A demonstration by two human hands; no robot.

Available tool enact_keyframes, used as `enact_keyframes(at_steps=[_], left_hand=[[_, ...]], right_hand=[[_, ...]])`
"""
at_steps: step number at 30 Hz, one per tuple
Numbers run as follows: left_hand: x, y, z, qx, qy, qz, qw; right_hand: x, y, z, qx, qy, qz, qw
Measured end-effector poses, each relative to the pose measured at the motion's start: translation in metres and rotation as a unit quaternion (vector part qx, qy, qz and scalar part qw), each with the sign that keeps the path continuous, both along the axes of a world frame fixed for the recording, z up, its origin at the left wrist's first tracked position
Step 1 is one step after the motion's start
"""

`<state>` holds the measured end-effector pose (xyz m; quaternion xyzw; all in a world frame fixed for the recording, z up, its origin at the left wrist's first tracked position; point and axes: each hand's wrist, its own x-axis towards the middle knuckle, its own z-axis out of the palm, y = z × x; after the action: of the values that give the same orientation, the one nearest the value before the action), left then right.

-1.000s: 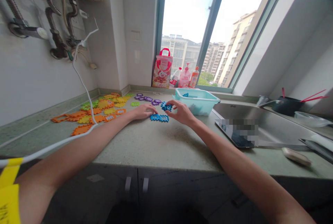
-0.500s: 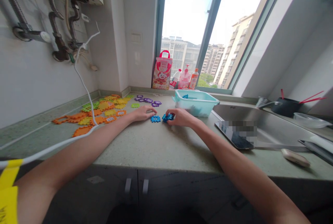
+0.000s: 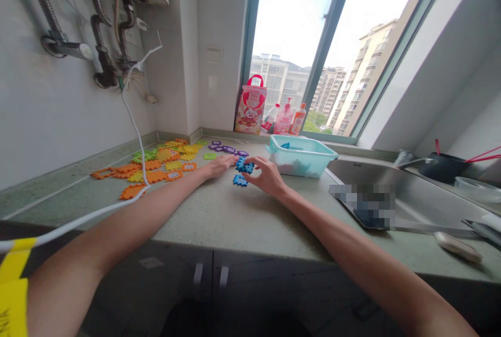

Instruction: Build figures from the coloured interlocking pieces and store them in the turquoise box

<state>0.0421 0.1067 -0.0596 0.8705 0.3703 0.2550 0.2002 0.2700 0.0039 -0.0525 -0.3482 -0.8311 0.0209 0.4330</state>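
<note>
Between thumb and fingers, the right hand (image 3: 268, 174) is grasping some blue gear-edged pieces (image 3: 245, 166); how many there are, I cannot tell, because the fingers cover a part of them. Just in front of this grip, on the nearer side, a loose blue piece (image 3: 240, 180) lies flat on the counter (image 3: 235, 222). The left hand (image 3: 222, 166) is placed on the other side of the held pieces, with its fingers extended towards them; whether it also grips them or only comes close, I cannot tell. Just beyond the right hand stands a pale turquoise tub (image 3: 307, 167), in which blue pieces (image 3: 285, 145) show near the back left corner, and dim shapes appear through its wall. To the right of the tub is a metal sink (image 3: 415, 201). Towards the left, past the forearm, orange and yellow pieces (image 3: 168, 156) lie overlapping in a spread heap. One green piece (image 3: 210, 156) lies apart from it, and behind the left hand there is a row of purple pieces (image 3: 229, 149). Farther, behind the sink, a dark pot (image 3: 438, 167) has red sticks (image 3: 483, 155) rising from it. By the window stand a red-handled bag (image 3: 251, 110) and, next to it, a pink pump bottle (image 3: 284, 119).
</note>
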Motion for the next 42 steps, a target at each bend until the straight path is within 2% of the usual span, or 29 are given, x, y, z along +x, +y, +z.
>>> enact_keyframes(at_steps=[4, 10, 13, 15, 17, 19, 21, 24, 29, 36, 42], left_hand=[[-0.001, 0.003, -0.003, -0.004, -0.008, -0.013, 1.0], [-0.002, 0.002, -0.005, -0.012, -0.02, -0.013, 1.0], [-0.003, 0.001, -0.004, -0.02, -0.027, -0.018, 0.999], [-0.004, 0.001, -0.003, -0.027, -0.03, -0.019, 0.999], [-0.005, 0.002, -0.002, -0.03, -0.025, -0.015, 0.999], [-0.005, 0.004, -0.002, -0.023, -0.008, -0.008, 1.0], [-0.005, 0.005, -0.001, -0.012, 0.013, -0.001, 1.0], [-0.005, 0.005, 0.0, -0.006, 0.024, -0.002, 1.0], [-0.004, 0.001, 0.002, -0.002, 0.017, -0.009, 1.0], [-0.003, -0.005, 0.006, 0.002, 0.025, -0.004, 1.0], [-0.003, -0.002, 0.005, 0.0, 0.028, -0.003, 1.0]], right_hand=[[-0.002, 0.007, -0.01, -0.099, -0.092, 0.025, 0.99], [0.002, 0.0, 0.002, -0.146, -0.124, 0.028, 0.981], [0.012, -0.006, 0.013, -0.111, -0.177, 0.052, 0.977], [0.026, -0.008, 0.026, -0.026, -0.202, 0.058, 0.977], [0.048, -0.006, 0.042, 0.084, -0.163, 0.008, 0.983], [0.077, -0.002, 0.057, 0.185, -0.045, -0.117, 0.975], [0.106, 0.004, 0.068, 0.239, 0.085, -0.249, 0.935], [0.137, 0.011, 0.072, 0.257, 0.169, -0.347, 0.886], [0.143, 0.017, 0.063, 0.241, 0.156, -0.403, 0.869], [0.133, 0.02, 0.059, 0.163, 0.074, -0.431, 0.885], [0.126, 0.012, 0.065, 0.23, 0.06, -0.383, 0.893]])
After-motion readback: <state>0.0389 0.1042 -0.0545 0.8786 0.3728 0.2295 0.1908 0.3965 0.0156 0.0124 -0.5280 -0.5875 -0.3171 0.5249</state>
